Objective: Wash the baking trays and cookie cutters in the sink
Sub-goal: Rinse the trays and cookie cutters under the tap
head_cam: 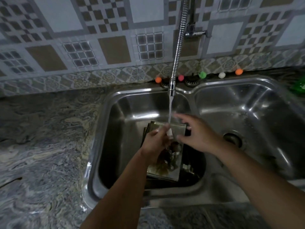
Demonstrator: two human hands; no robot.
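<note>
— In the left basin of the sink [105, 129], what step is under way?

— Rinsing, by the look of it. The stream from the tap [172, 90] lands on the left hand [154, 144], which is curled round something small and pale; blur hides what it is, possibly a cookie cutter. The right hand [196, 134] hovers just beside it with fingers spread, holding nothing.

— And the baking trays [171, 172]?

— Stacked flat on the basin floor under both hands, wet and stained brown. The next move probably calls for scrubbing the top tray under the stream, lifting it with both hands.

— How many of each?

— At least two trays judging by the offset edges, though the exact number cannot be told. Two basins, one tap, and five small coloured balls [158, 79] along the counter [41, 146] behind the sink.
</note>
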